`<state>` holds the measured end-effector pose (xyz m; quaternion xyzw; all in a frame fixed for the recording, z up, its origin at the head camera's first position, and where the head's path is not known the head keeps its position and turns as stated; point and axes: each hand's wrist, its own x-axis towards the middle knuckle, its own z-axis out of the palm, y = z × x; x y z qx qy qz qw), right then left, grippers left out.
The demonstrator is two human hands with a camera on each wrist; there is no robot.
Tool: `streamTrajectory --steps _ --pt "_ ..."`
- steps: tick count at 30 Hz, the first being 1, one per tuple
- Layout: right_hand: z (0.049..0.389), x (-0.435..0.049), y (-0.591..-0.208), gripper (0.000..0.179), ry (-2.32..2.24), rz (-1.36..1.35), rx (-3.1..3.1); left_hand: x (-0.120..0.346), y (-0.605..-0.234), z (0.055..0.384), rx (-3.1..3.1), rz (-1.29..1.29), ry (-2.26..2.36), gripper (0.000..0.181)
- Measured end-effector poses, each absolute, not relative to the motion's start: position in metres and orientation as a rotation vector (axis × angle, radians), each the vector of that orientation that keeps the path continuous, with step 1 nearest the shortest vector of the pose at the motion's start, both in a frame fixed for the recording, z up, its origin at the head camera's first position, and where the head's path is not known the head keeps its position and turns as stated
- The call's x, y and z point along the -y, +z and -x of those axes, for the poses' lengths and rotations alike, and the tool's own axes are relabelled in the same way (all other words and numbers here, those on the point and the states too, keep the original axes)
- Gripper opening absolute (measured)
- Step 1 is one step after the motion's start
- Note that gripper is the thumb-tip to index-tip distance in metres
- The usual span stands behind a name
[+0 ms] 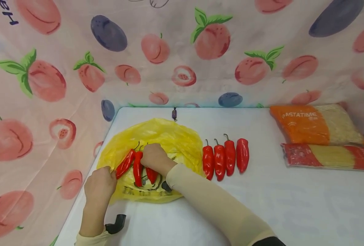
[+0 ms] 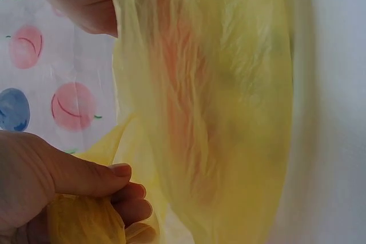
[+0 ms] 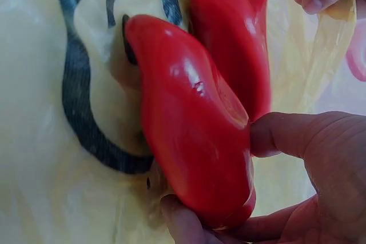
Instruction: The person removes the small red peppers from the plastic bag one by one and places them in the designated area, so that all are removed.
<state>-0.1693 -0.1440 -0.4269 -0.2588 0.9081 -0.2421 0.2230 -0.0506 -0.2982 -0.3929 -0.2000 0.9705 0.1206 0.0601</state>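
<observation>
A yellow plastic bag with a black printed drawing lies spread on the white table. My left hand grips the bag's left edge, and the film bunches inside its curled fingers in the left wrist view. On top of the bag are three red peppers. My right hand holds one red pepper near its stem end, with thumb and fingers on either side. Just left of it lie a second red pepper and, slanting beside my left hand, a third red pepper.
Right of the bag, several red peppers stand in a row, the nearest against its edge. An orange pasta bag and a red noodle packet lie at the far right. A fruit-print cloth hangs behind the table.
</observation>
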Motion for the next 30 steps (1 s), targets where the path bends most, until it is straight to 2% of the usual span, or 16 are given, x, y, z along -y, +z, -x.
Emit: streamTrajectory --steps 23,30 --pt "0.181 0.101 -0.404 0.045 -0.694 0.628 -2.6 0.295 -0.391 0.051 -2.93 0.594 0.403 0.025" --pt "0.184 0.084 -0.396 0.042 -0.75 0.52 -2.576 0.295 -0.39 0.051 -2.935 0.581 0.393 0.025"
